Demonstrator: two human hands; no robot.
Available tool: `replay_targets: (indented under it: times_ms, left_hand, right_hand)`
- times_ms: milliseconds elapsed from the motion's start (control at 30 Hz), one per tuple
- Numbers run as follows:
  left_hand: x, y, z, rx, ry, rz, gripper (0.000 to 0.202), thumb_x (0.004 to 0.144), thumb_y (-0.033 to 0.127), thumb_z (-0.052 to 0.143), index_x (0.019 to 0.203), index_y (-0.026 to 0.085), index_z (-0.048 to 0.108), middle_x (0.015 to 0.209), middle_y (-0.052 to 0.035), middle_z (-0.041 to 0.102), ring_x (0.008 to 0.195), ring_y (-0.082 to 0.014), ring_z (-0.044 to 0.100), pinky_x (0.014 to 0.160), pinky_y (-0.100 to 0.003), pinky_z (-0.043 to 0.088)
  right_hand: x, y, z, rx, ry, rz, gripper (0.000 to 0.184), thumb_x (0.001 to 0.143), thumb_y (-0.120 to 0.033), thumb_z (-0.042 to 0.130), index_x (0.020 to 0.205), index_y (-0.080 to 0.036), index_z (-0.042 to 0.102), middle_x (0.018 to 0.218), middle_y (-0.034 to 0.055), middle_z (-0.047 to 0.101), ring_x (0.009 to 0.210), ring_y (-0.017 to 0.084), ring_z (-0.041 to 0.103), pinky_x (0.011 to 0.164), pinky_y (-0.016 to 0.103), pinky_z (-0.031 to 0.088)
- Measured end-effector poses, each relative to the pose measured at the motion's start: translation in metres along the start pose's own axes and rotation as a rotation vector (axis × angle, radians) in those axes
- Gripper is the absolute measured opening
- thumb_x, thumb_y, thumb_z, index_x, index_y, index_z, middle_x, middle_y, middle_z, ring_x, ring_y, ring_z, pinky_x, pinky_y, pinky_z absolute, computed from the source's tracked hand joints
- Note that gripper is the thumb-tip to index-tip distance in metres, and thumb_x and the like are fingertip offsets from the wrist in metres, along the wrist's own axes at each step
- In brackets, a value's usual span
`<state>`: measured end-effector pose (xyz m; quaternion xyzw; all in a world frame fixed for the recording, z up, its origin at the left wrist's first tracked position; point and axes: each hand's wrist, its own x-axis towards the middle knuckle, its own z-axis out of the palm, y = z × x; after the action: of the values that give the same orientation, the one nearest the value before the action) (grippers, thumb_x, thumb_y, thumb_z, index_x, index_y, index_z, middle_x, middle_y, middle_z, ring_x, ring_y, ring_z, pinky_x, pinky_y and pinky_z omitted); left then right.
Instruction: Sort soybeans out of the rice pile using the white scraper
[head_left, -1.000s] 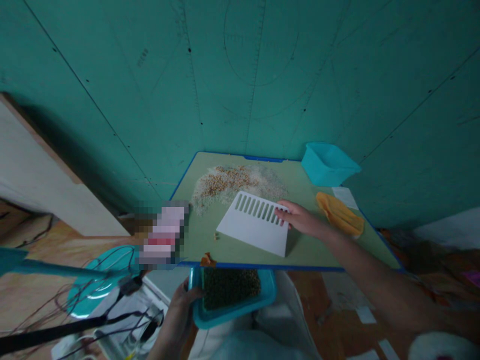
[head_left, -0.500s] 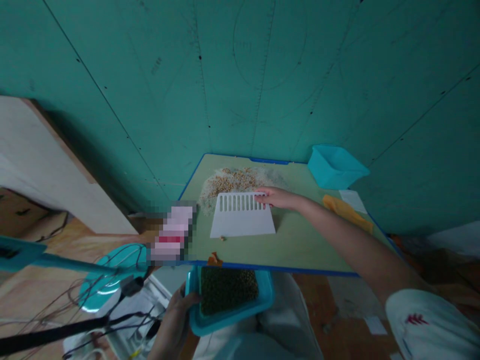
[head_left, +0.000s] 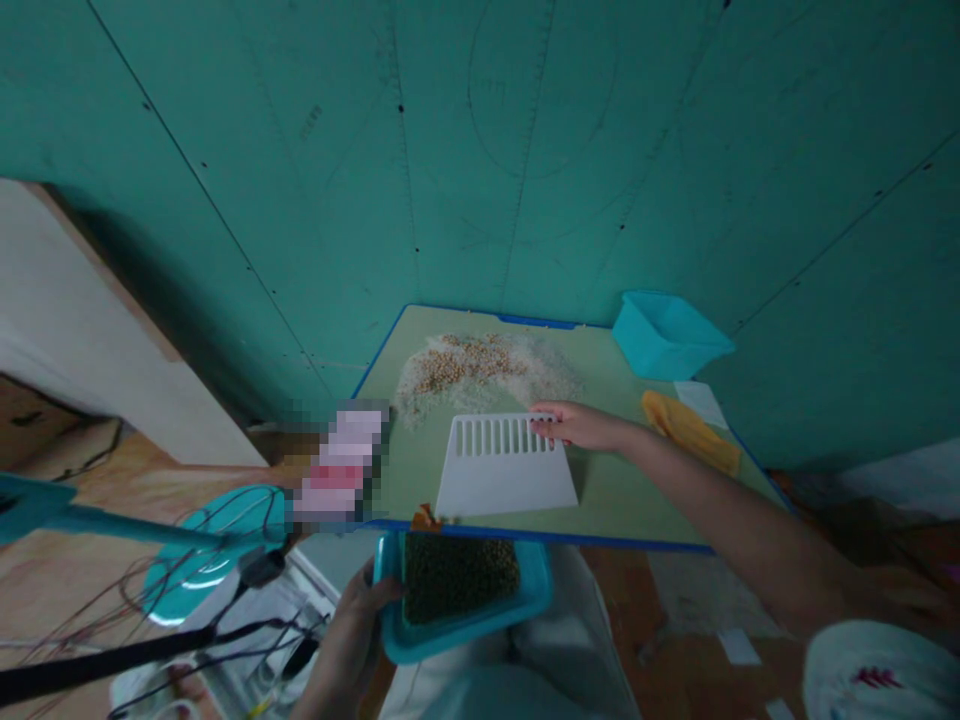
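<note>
My right hand (head_left: 574, 426) is closed on the upper right corner of a white slotted scraper (head_left: 508, 483), whose wide edge rests near the table's front edge. Beyond it, a pile of tan beans (head_left: 472, 362) mixed with white grains is spread over the table (head_left: 630, 480). Below the front edge, my left hand (head_left: 365, 600) grips the left rim of a turquoise tray (head_left: 536, 580). Dark green beans (head_left: 457, 580), with some pale ones at the right, lie in this tray. A scrap of orange-brown material (head_left: 426, 518) sits at the edge above the tray.
A turquoise bin (head_left: 664, 345) stands at the back right, with a yellow cloth (head_left: 688, 432) and a white paper (head_left: 701, 403) in front of it. A pixelated pink object (head_left: 341, 465) is at the table's left. Cables and a turquoise stool (head_left: 202, 570) are at the lower left.
My right hand has drawn the scraper toward me and slightly right, away from the pile, to the table's front edge. My left hand and the tray stay nearly in place.
</note>
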<state>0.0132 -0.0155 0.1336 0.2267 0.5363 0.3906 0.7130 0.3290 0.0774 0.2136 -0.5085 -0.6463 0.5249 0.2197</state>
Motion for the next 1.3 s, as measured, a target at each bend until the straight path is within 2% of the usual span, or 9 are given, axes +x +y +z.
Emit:
replay_targets:
  times_ms: [267,467,600,767,867,1033,1133,1300]
  left_hand:
    - [-0.003,0.002,0.009,0.023,-0.023,0.0,0.031,0.046,0.01,0.061,0.075,0.017,0.068,0.056,-0.0021,0.071,0.054,-0.0249,0.066,0.039,-0.027,0.045]
    - [-0.004,0.003,0.012,0.0,-0.064,0.028,0.026,0.047,0.01,0.06,0.071,0.017,0.067,0.057,-0.0009,0.07,0.056,-0.0232,0.065,0.041,-0.026,0.045]
    - [-0.002,0.0,0.007,-0.015,-0.084,0.031,0.029,0.049,0.009,0.059,0.076,0.017,0.067,0.057,-0.0001,0.071,0.057,-0.0226,0.066,0.046,-0.027,0.046]
    - [0.004,-0.009,-0.001,-0.009,-0.049,0.029,0.028,0.051,0.007,0.058,0.076,0.016,0.066,0.059,-0.0003,0.072,0.058,-0.0216,0.066,0.058,-0.031,0.05]
    - [0.003,-0.01,0.002,-0.049,-0.006,0.025,0.031,0.051,0.007,0.057,0.079,0.016,0.065,0.064,-0.0008,0.073,0.058,-0.0221,0.067,0.058,-0.032,0.051]
    - [-0.005,-0.004,0.007,-0.061,-0.018,0.004,0.03,0.049,0.007,0.059,0.077,0.017,0.065,0.059,0.0012,0.071,0.059,-0.023,0.067,0.056,-0.031,0.051]
    - [-0.001,-0.008,0.002,-0.077,-0.005,-0.003,0.031,0.049,0.005,0.059,0.077,0.017,0.065,0.062,0.0008,0.073,0.059,-0.0219,0.067,0.056,-0.03,0.051]
    - [0.006,-0.016,-0.005,-0.112,-0.047,-0.015,0.028,0.049,0.007,0.061,0.075,0.017,0.067,0.057,-0.0005,0.071,0.056,-0.0238,0.066,0.043,-0.028,0.047]
  right_hand:
    - [-0.029,0.006,0.003,0.069,0.017,0.039,0.039,0.074,-0.055,0.057,0.084,-0.017,0.054,0.063,-0.0037,0.05,0.053,0.008,0.042,0.05,0.021,0.032]
    - [-0.038,0.003,0.002,0.027,0.071,0.04,0.042,0.073,-0.058,0.054,0.083,-0.017,0.053,0.064,-0.0032,0.05,0.056,0.009,0.045,0.051,0.021,0.033]
    - [-0.035,0.004,0.0,0.001,0.178,0.036,0.042,0.072,-0.059,0.054,0.079,-0.018,0.052,0.061,-0.0033,0.048,0.055,0.01,0.044,0.048,0.021,0.032]
    - [-0.022,-0.003,-0.003,-0.005,0.355,-0.011,0.037,0.074,-0.054,0.054,0.086,-0.019,0.054,0.064,-0.0014,0.052,0.053,0.01,0.045,0.045,0.021,0.032]
    - [-0.016,-0.013,-0.007,-0.074,0.443,-0.096,0.034,0.078,-0.048,0.051,0.092,-0.018,0.058,0.067,0.0001,0.056,0.054,0.011,0.047,0.047,0.022,0.035]
    - [-0.004,-0.027,-0.025,-0.291,0.614,-0.23,0.029,0.082,-0.04,0.048,0.096,-0.018,0.061,0.077,0.0033,0.064,0.063,0.014,0.055,0.054,0.024,0.04]
    - [0.004,-0.031,-0.041,-0.443,0.684,-0.249,0.029,0.084,-0.036,0.047,0.101,-0.018,0.061,0.086,0.0062,0.067,0.071,0.018,0.059,0.06,0.027,0.043]
    - [0.006,-0.031,-0.062,-0.658,0.73,-0.213,0.027,0.085,-0.031,0.047,0.102,-0.017,0.063,0.094,0.0091,0.068,0.076,0.02,0.061,0.064,0.029,0.044]
